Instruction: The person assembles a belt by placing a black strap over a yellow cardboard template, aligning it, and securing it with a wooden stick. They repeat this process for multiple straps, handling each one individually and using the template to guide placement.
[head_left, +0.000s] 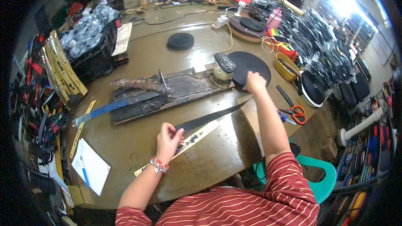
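Observation:
My left hand [168, 139], with a beaded bracelet at the wrist, pinches one end of a black webbing strap [209, 117] above the table. The strap stretches right and narrows toward my right forearm, where its link to the roll is hard to see. My right hand [255, 82] has its fingers curled at the near edge of a large flat roll of black webbing [245, 65]; exactly what they grip is partly hidden. Beneath the strap lies a pale yellow measuring strip [197, 139]. Behind it sits a dark, charred wooden board [146, 104] with a metal ruler [113, 106] across its left part.
Orange-handled scissors [298, 114] lie right of my forearm. A corded glass-like device [224, 68] stands on the board. A yellow bowl [286, 66], a smaller black roll [180, 41], a notepad [92, 167] and wrapped bundles [314, 37] surround the work. Two people are across the table.

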The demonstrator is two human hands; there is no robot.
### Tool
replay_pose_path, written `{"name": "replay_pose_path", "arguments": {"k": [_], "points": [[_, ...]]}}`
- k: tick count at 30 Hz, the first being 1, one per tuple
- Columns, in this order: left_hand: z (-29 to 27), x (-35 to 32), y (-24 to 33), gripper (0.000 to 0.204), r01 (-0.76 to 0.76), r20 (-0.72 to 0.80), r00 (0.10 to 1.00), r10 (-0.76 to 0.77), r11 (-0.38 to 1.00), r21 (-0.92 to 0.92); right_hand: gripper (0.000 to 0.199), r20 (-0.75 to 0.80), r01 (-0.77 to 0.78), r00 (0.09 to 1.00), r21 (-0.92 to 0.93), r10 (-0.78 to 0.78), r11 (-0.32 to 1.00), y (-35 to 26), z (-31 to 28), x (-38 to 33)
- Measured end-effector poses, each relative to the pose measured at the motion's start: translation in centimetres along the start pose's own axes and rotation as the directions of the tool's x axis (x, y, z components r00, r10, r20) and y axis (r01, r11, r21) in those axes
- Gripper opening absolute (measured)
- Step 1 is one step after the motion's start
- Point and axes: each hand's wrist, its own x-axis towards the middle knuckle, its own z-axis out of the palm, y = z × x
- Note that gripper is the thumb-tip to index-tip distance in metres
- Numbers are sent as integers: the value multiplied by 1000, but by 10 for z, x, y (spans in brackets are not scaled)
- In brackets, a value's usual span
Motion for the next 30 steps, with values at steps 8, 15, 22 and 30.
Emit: {"name": "replay_pose_path", "arguments": {"k": [8,15,22,30], "points": [[-54,-24,-3,18,163,-16,984,-175,946,-282,34,-386,199,920,308,-69,930,-25,34,33],[-199,-94,1,14,159,-419,870,-260,952,-262,51,-57,-57,996,168,68,984,1,38,2],[-222,-125,-41,15,173,-490,854,-172,984,-44,31,-814,249,538,402,219,881,-23,-24,-16],[-215,-132,-49,13,140,-522,838,-162,987,-80,58,-247,506,862,361,-443,783,-165,6,-5]]}}
